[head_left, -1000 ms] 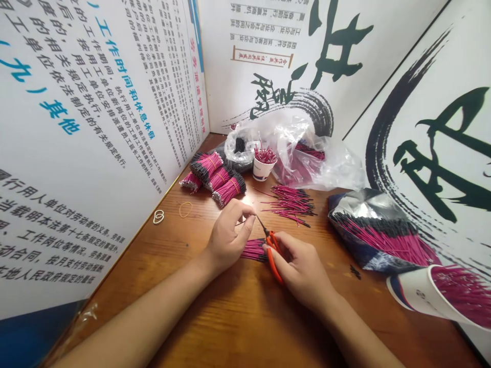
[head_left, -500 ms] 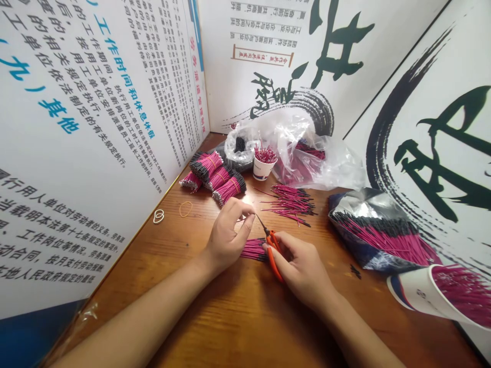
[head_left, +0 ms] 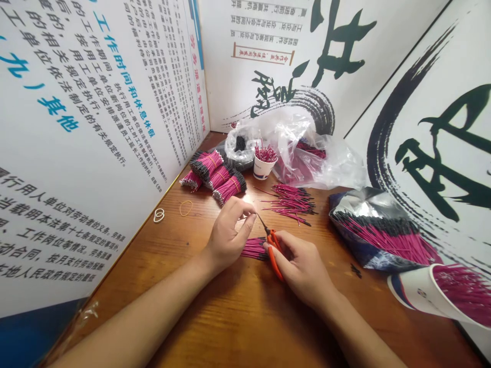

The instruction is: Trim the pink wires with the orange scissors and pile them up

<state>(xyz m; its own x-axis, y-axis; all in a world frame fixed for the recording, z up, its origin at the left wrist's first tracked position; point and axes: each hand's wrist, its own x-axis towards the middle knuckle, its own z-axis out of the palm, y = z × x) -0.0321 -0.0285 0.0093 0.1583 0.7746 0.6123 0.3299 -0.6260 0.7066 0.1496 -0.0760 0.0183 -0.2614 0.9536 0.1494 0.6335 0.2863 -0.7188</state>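
Note:
My left hand [head_left: 229, 236] is pinched shut at its fingertips on a thin piece I cannot make out, just above a small bunch of pink wires [head_left: 254, 249] lying on the wooden table [head_left: 238, 312]. My right hand [head_left: 303, 268] grips orange-handled snips [head_left: 272, 245], whose dark tip points up toward my left fingertips. A loose heap of pink wires [head_left: 290, 201] lies just beyond both hands.
Rubber-banded wire bundles [head_left: 217, 176] lie at the back left, beside a paper cup of wires [head_left: 264, 162] and clear plastic bags [head_left: 303, 153]. A foil bag of wires [head_left: 378, 235] and a tipped cup [head_left: 437, 294] are at the right. Rubber bands [head_left: 158, 215] lie near the left printed panel.

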